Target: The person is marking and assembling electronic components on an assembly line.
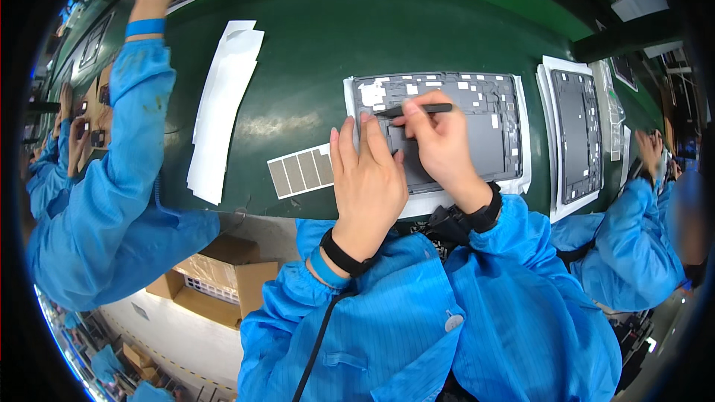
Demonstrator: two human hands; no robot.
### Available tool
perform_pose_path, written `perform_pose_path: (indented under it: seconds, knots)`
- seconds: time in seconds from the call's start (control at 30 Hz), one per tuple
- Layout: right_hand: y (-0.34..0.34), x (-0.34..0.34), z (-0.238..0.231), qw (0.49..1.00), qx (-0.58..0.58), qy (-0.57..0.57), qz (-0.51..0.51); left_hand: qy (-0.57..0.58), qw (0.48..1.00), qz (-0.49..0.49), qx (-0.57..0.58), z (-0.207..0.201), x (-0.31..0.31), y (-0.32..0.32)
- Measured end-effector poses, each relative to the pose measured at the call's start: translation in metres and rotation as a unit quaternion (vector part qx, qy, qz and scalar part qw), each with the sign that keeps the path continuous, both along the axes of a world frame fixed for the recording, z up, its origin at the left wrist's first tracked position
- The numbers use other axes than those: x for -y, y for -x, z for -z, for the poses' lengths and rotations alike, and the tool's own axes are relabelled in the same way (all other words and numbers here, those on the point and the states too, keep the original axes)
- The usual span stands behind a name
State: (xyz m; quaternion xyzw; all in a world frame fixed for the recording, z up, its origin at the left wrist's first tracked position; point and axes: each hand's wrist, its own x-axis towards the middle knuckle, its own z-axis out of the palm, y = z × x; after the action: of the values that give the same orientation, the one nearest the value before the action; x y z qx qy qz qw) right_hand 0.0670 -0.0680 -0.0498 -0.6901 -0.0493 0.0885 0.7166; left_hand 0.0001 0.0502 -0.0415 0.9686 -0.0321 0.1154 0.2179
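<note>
A dark grey device cover [477,134] with several small white patches lies on white sheets [526,156] in front of me. My right hand [443,141] is closed around slim black tweezers [436,108]. Their tip points left at the cover's upper left part, close to my left fingertips. My left hand [369,182] lies flat with fingers stretched, resting on the cover's left edge and holding nothing. Beside it, a white sheet of grey-brown rectangular stickers [302,171] sits on the green table; its right end reaches the left hand.
A strip of white paper [223,112] lies farther left on the green table [313,37]. To the right is another dark cover [577,134] on white sheets. Co-workers in blue sleeves [126,141] work on both sides. An open cardboard box [216,275] stands below the table edge.
</note>
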Motion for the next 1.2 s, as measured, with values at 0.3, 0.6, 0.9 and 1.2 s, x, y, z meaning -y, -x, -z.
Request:
perform_pose_path:
  seconds: [0.3,0.6,0.9,1.2]
  knots:
    - [0.022,0.012,-0.027,0.999,0.007,-0.038,0.009,0.077,0.995,0.057,0.020,0.001,-0.024,0.056]
    - [0.026,-0.038,-0.004,0.995,0.010,0.043,-0.093,0.066,0.997,0.037,0.020,0.020,-0.033,0.065]
    - [0.024,-0.040,-0.004,0.995,-0.042,-0.041,-0.086,0.043,0.998,0.036,0.028,0.024,-0.032,0.064]
    - [0.030,-0.039,-0.012,0.991,-0.040,0.048,-0.116,0.041,0.998,0.028,0.025,0.023,-0.030,0.069]
